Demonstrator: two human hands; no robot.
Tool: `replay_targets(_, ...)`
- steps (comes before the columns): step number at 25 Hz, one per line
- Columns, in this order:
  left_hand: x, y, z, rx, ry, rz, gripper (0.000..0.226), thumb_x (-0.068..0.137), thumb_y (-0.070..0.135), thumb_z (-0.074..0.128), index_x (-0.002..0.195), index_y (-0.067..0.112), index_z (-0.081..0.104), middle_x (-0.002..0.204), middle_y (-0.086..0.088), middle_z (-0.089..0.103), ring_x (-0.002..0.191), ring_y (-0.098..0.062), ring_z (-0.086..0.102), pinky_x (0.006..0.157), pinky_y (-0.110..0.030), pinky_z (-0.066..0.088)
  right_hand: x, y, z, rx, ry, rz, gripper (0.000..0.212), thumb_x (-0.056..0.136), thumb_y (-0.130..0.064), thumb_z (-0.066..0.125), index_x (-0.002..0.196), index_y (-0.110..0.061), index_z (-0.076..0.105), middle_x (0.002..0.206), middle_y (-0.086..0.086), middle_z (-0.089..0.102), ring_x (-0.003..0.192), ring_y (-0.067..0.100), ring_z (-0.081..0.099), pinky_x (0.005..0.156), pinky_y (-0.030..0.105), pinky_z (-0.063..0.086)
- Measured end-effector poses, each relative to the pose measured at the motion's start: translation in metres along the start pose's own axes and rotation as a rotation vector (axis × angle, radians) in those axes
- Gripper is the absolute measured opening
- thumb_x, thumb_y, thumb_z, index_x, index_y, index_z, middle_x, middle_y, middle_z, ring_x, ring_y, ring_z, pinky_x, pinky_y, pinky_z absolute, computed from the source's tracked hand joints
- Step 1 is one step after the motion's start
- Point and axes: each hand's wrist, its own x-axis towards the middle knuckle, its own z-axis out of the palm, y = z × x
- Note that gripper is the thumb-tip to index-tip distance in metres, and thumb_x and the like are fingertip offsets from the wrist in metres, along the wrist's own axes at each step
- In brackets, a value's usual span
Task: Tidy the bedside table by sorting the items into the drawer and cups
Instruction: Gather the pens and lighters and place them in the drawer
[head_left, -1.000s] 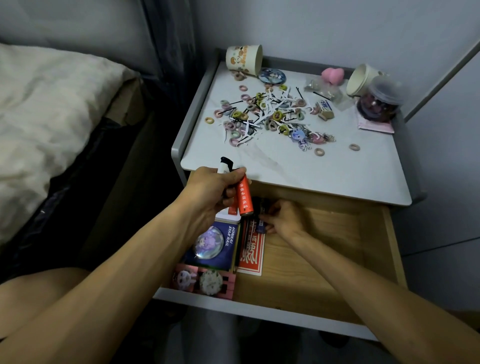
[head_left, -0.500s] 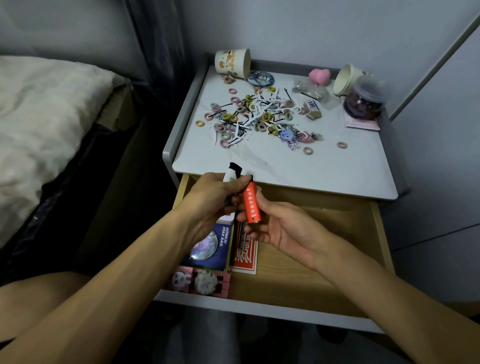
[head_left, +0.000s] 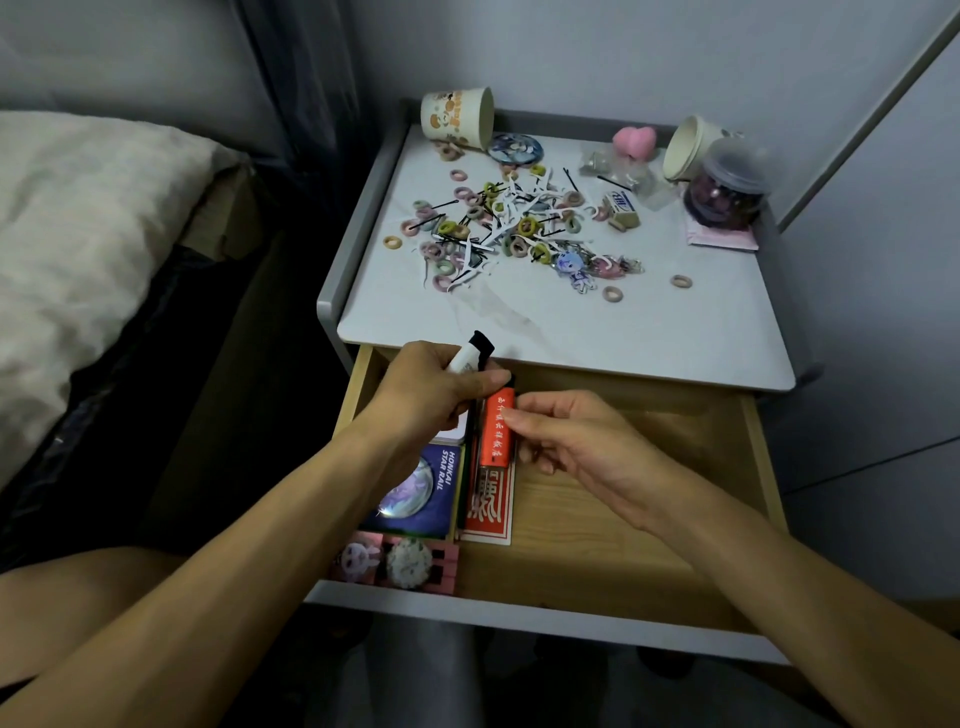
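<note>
Surface (head_left: 649, 332): smooth white top, faint marble veining, low sheen.
Drawer (head_left: 623, 519): pale wood, visible grain, matt.
Orange tube (head_left: 496, 436), centre frame: glossy printed plastic.
White tube (head_left: 464, 359) beside it: matt plastic, black cap.
Cup (head_left: 457, 117), upper centre: printed paper.
Jar (head_left: 727, 192), upper right: clear plastic.
Round badge (head_left: 405, 493), lower centre: glossy, bright glare.
Bedding (head_left: 78, 234), left: rumpled cloth.
Hair ties (head_left: 527, 227): soft fabric.

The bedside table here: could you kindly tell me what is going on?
A person is tidying over the open drawer. The left hand grips a white black-capped tube, and the right hand pinches an orange tube beside it. Hair ties and bobby pins lie scattered on the tabletop, and both paper cups lie on their sides.
</note>
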Motion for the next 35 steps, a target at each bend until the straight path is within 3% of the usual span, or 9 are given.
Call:
replay_targets(3,0.001,-0.001,0.000,0.010,0.072,0.017,0.014,0.088,0.017,0.071,0.082,0.005,0.070,0.060,-0.001,0.055,0.050,-0.010,0.041,0.046,-0.020,0.034,0.000,0.006,-0.006,-0.123,0.027,0.001,0.016,0.093,-0.019,0.062,0.094,-0.006,0.071,0.077,0.005,0.068,0.064,0.010,0.058,0.055,0.019,0.043)
replay_targets(7,0.005,0.000,-0.006,-0.101,0.172,-0.010,0.026,0.097,0.026,0.058,0.093,0.002,0.066,0.064,0.000,0.054,0.055,-0.015,0.041,0.051,-0.025,0.034,0.024,0.040,-0.031,-0.392,0.280,0.107,0.013,0.096,-0.014,0.057,0.096,-0.007,0.068,0.070,0.005,0.063,0.062,0.012,0.055,0.055,0.022,0.043)
replay_targets(11,0.005,0.002,-0.005,-0.147,0.168,-0.014,0.017,0.097,0.016,0.052,0.094,0.003,0.062,0.070,-0.005,0.053,0.058,-0.017,0.042,0.052,-0.028,0.033,0.058,0.059,-0.033,-0.287,0.410,0.176,0.024,0.095,-0.005,0.057,0.117,0.005,0.056,0.074,0.007,0.058,0.056,0.011,0.051,0.044,0.015,0.043)
replay_targets(16,0.002,0.005,-0.006,-0.164,0.161,-0.036,0.017,0.099,0.012,0.049,0.092,0.002,0.061,0.062,-0.003,0.058,0.055,-0.016,0.050,0.056,-0.029,0.037,0.076,0.068,-0.028,-0.235,0.473,0.177,0.018,0.093,-0.002,0.060,0.109,0.004,0.055,0.069,0.008,0.058,0.054,0.014,0.052,0.041,0.014,0.046)
replay_targets(22,-0.002,0.003,-0.009,-0.135,0.105,-0.022,0.018,0.103,0.014,0.046,0.104,0.004,0.060,0.071,-0.001,0.068,0.061,-0.014,0.055,0.055,-0.026,0.046,0.077,0.072,-0.029,-0.260,0.512,0.145,0.009,0.091,-0.002,0.062,0.090,-0.005,0.054,0.067,0.007,0.058,0.053,0.015,0.053,0.040,0.013,0.045)
replay_targets(27,-0.002,0.004,-0.007,-0.206,0.106,-0.025,0.025,0.100,0.014,0.045,0.085,0.002,0.061,0.062,-0.002,0.061,0.058,-0.016,0.042,0.053,-0.027,0.034,0.066,0.068,-0.024,-0.331,0.569,0.109,0.009,0.092,-0.014,0.064,0.091,-0.008,0.057,0.064,0.004,0.060,0.051,0.012,0.054,0.042,0.017,0.044)
replay_targets(30,0.002,-0.002,-0.005,-0.208,0.077,-0.033,0.026,0.098,0.007,0.046,0.088,0.001,0.069,0.073,-0.008,0.059,0.064,-0.016,0.046,0.060,-0.028,0.035,0.038,0.037,-0.010,-0.338,0.455,-0.020,0.019,0.097,-0.026,0.057,0.092,-0.009,0.066,0.072,0.001,0.064,0.057,0.009,0.056,0.049,0.017,0.043)
replay_targets(32,0.001,-0.007,0.002,-0.148,-0.013,-0.039,0.021,0.097,0.002,0.047,0.099,0.000,0.068,0.084,-0.014,0.061,0.075,-0.019,0.052,0.067,-0.030,0.040,0.018,0.014,0.004,-0.199,0.318,-0.110,0.026,0.098,-0.028,0.055,0.098,-0.006,0.068,0.081,0.004,0.068,0.063,0.011,0.059,0.053,0.018,0.046)
replay_targets(35,-0.006,-0.014,0.012,-0.048,-0.068,-0.026,0.017,0.094,0.002,0.057,0.110,-0.002,0.062,0.101,-0.025,0.066,0.087,-0.028,0.062,0.084,-0.044,0.051,0.005,0.002,0.017,-0.121,0.270,-0.135,0.025,0.095,-0.025,0.059,0.102,-0.003,0.067,0.085,0.006,0.068,0.066,0.011,0.059,0.054,0.019,0.047)
